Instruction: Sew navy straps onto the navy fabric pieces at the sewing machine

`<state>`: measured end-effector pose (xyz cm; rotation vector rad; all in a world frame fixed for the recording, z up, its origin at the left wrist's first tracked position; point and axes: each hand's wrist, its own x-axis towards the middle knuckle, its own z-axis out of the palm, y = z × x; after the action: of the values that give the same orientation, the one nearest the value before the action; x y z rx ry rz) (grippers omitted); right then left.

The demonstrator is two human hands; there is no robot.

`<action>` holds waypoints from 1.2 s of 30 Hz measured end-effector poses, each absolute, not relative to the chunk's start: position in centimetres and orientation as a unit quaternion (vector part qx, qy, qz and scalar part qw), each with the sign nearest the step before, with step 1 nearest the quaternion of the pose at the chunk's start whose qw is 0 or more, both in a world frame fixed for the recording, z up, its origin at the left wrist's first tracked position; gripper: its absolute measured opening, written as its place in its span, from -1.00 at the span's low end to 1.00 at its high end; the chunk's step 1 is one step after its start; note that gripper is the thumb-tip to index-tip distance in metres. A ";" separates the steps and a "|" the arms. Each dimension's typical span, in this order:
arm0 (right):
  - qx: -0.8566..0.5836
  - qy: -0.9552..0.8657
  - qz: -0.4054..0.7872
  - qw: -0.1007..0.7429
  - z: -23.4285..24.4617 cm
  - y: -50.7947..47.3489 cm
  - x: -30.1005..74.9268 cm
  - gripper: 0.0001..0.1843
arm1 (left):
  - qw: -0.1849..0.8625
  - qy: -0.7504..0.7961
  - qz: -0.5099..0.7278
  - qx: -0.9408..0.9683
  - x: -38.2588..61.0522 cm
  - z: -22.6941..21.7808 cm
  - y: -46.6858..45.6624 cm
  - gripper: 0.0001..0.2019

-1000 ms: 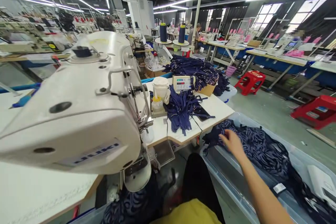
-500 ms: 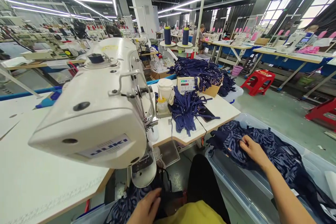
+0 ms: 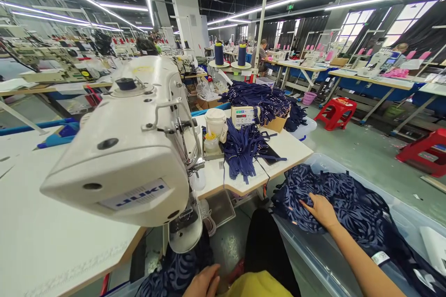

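My right hand [image 3: 320, 211] rests on a navy patterned garment [image 3: 362, 209] in a clear plastic bin [image 3: 324, 264] at my right. Its thumb and a finger are apart and stretched out over the cloth. At the bottom edge, my left hand [image 3: 204, 280] is partly cut off, its fingers loosely bent with nothing visible in them. Close beside it, more navy patterned fabric [image 3: 174, 269] hangs below the head of the white sewing machine [image 3: 118, 167]. Small orange tags and a white label [image 3: 379, 257] show on the garment in the bin.
Navy straps [image 3: 244, 148] lie on the machine table [image 3: 296, 151] beside a control panel [image 3: 243, 116] and a white cup [image 3: 215, 122]. More straps [image 3: 258, 97] are heaped behind. Red stools [image 3: 336, 112] stand on the floor to the right.
My right hand has gone from a pinch on the garment to stretched fingers, lower on the cloth. The garment lies more spread out. My left hand has shifted slightly right and down.
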<state>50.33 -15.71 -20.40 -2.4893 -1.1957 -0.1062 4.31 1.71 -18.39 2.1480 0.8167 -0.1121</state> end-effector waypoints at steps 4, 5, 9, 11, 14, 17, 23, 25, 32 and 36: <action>-0.900 -0.379 -0.017 0.216 -19.2 -15.5 50.1 -0.56 | 0.410 0.323 -0.053 0.852 4.4 -18.8 1.5 -0.65; -0.901 -0.369 -0.009 0.228 -18.7 -15.5 50.0 -0.57 | 0.410 0.324 -0.057 0.851 4.3 -18.8 1.5 -0.65; -0.892 -0.351 0.023 0.284 -15.8 -15.4 49.0 -0.49 | 0.406 0.345 -0.073 0.843 3.5 -19.0 1.8 -0.61; -0.882 -0.356 0.037 0.307 -14.2 -15.4 47.5 -0.46 | 0.404 0.349 -0.080 0.842 3.3 -19.1 1.8 -0.61; -0.872 -0.365 0.054 0.323 -13.0 -15.0 43.8 -0.44 | 0.402 0.341 -0.090 0.845 3.5 -19.2 1.6 -0.61; -0.866 -0.381 0.077 0.314 -14.4 -13.8 38.6 -0.47 | 0.398 0.334 -0.102 0.848 3.9 -19.3 1.2 -0.62; -0.874 -0.410 0.098 0.241 -22.5 -10.4 29.7 -0.65 | 0.397 0.346 -0.118 0.842 4.0 -19.6 1.0 -0.62; -0.856 -0.446 0.110 0.237 -24.5 -9.9 28.7 -0.75 | 0.403 0.362 -0.125 0.831 3.6 -19.8 0.9 -0.62; -0.786 -0.521 0.163 0.290 -24.5 -9.9 31.1 -0.69 | 0.508 0.412 -0.088 0.752 1.7 -19.7 0.4 -0.65; -0.757 -0.530 0.220 0.312 -21.6 -11.0 30.9 -0.56 | 0.659 0.393 -0.024 0.641 3.6 -19.0 -0.5 -0.63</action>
<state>30.95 -10.98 -21.55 -1.9975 -1.3990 0.5811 3.61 -0.51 -19.02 1.4507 0.8905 -0.0536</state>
